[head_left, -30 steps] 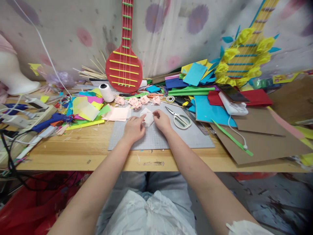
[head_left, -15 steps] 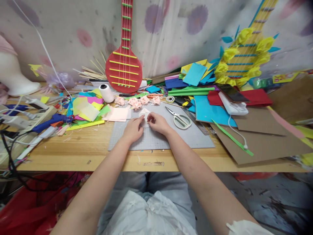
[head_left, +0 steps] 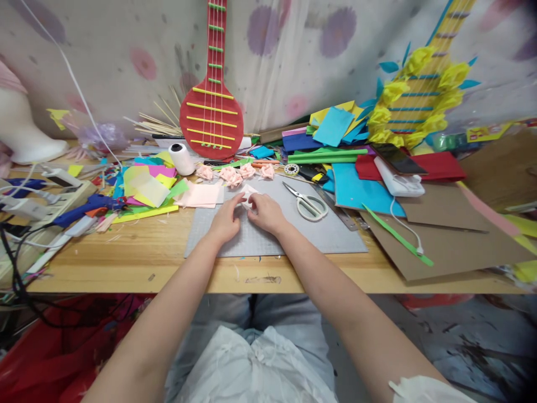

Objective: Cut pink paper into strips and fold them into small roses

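Note:
A small piece of pale pink paper [head_left: 250, 190] with creased, raised folds is between my hands over the grey cutting mat [head_left: 289, 243]. My left hand [head_left: 225, 219] holds its left side with thumb and fingers bent inward. On the other side my right hand [head_left: 265, 213] has its fingers curled on the paper, hiding part of it. Just behind lie several pink paper flowers [head_left: 230, 177]. A stack of pale pink paper sheets [head_left: 199, 194] is to the left of my left hand. Scissors [head_left: 309, 205] with pale handles rest to the right of my right hand.
A white thread spool [head_left: 182, 159] stands behind the sheets. Coloured paper scraps [head_left: 146, 184] and a blue glue gun [head_left: 90, 208] lie left. At the back stands a red paper instrument [head_left: 212, 120]; cardboard [head_left: 444, 249] and a metal ruler [head_left: 335, 210] lie right.
Both hands have shifted slightly left. The paper between them has been lifted and bent from lying flatter, and the fingers have changed their hold.

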A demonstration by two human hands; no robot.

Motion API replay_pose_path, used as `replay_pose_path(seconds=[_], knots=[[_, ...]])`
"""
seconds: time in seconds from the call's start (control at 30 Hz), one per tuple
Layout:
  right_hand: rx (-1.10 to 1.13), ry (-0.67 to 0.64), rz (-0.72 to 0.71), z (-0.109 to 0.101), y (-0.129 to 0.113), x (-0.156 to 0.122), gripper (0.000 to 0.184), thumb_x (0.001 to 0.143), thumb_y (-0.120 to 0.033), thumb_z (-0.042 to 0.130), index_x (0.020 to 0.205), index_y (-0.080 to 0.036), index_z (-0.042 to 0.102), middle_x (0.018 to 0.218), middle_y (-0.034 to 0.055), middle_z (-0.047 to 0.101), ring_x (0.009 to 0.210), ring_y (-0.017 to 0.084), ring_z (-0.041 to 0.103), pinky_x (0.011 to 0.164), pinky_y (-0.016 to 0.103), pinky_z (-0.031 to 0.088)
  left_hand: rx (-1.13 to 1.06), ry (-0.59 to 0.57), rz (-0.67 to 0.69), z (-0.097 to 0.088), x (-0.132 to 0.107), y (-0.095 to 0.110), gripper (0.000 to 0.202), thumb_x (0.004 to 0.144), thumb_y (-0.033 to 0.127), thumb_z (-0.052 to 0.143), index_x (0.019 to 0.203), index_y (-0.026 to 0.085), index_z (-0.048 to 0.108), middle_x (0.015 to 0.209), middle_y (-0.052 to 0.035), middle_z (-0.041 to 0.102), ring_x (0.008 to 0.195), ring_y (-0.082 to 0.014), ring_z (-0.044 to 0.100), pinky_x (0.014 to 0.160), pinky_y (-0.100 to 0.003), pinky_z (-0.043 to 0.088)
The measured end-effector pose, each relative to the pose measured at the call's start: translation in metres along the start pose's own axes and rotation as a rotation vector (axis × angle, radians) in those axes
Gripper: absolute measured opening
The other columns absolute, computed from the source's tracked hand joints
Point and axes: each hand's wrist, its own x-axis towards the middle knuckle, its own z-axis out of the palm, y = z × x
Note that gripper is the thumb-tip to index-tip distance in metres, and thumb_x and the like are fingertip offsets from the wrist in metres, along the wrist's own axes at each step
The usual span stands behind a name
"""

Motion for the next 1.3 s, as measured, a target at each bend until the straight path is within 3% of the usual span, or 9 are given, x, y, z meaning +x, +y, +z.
replay_pose_path(seconds=[0.13, 0.27, 0.53, 0.87, 1.17, 1.3], knots=[[0.096, 0.011, 0.01, -0.001, 0.004, 0.0, 0.017, 0.079, -0.025, 0.047, 0.094, -0.02, 0.052, 0.082, 0.0017, 0.061, 0.082, 0.016, 0.051, 0.07, 0.027, 0.037, 0.081, -0.02, 0.002, 0.0, 0.01, -0.004, 0.063, 0.067, 0.003, 0.04, 0.129, 0.018, 0.041, 0.111, -0.0027, 0.062, 0.111, -0.0179, 0.046, 0.101, -0.036, 0.036], [0.204, 0.029, 0.047, 0.001, 0.012, 0.003, 0.019, 0.075, -0.02, 0.048, 0.093, -0.02, 0.052, 0.079, 0.0006, 0.061, 0.078, 0.015, 0.053, 0.068, 0.026, 0.038, 0.127, -0.046, 0.014, 0.004, 0.023, -0.007, 0.058, 0.071, 0.009, 0.045, 0.129, 0.018, 0.043, 0.111, -0.0036, 0.061, 0.11, -0.0196, 0.046, 0.099, -0.036, 0.037], [0.523, 0.038, 0.166, 0.013, 0.03, 0.009, 0.032, 0.068, -0.006, 0.042, 0.094, -0.022, 0.048, 0.077, -0.0048, 0.062, 0.072, 0.01, 0.056, 0.071, 0.025, 0.041, 0.053, -0.098, -0.032, 0.003, 0.029, -0.007, 0.041, 0.076, 0.016, 0.049, 0.117, 0.021, 0.053, 0.095, -0.0015, 0.065, 0.105, -0.0186, 0.048, 0.098, -0.036, 0.036], [0.478, 0.019, 0.041, 0.019, 0.035, 0.012, 0.031, 0.066, -0.005, 0.046, 0.093, -0.019, 0.05, 0.083, -0.0003, 0.058, 0.074, 0.011, 0.052, 0.072, 0.026, 0.042, 0.069, -0.08, -0.084, 0.005, 0.036, -0.003, 0.035, 0.08, 0.025, 0.05, 0.115, 0.018, 0.055, 0.088, -0.0031, 0.066, 0.092, -0.0183, 0.053, 0.09, -0.033, 0.039], [0.429, 0.028, 0.01, 0.021, 0.036, 0.011, 0.034, 0.066, -0.004, 0.044, 0.095, -0.019, 0.049, 0.089, 0.0013, 0.056, 0.076, 0.012, 0.051, 0.076, 0.029, 0.042, 0.212, -0.011, -0.137, 0.016, 0.038, 0.006, 0.033, 0.08, 0.024, 0.048, 0.113, 0.018, 0.054, 0.083, -0.004, 0.065, 0.092, -0.0216, 0.052, 0.085, -0.035, 0.039], [0.39, 0.026, -0.011, 0.019, 0.034, 0.01, 0.034, 0.066, -0.005, 0.045, 0.096, -0.019, 0.049, 0.089, 0.0016, 0.057, 0.08, 0.013, 0.051, 0.078, 0.03, 0.042, 0.287, 0.045, -0.124, 0.018, 0.034, 0.01, 0.025, 0.08, 0.02, 0.047, 0.103, 0.017, 0.055, 0.082, -0.0058, 0.063, 0.091, -0.0219, 0.051, 0.082, -0.034, 0.039]])
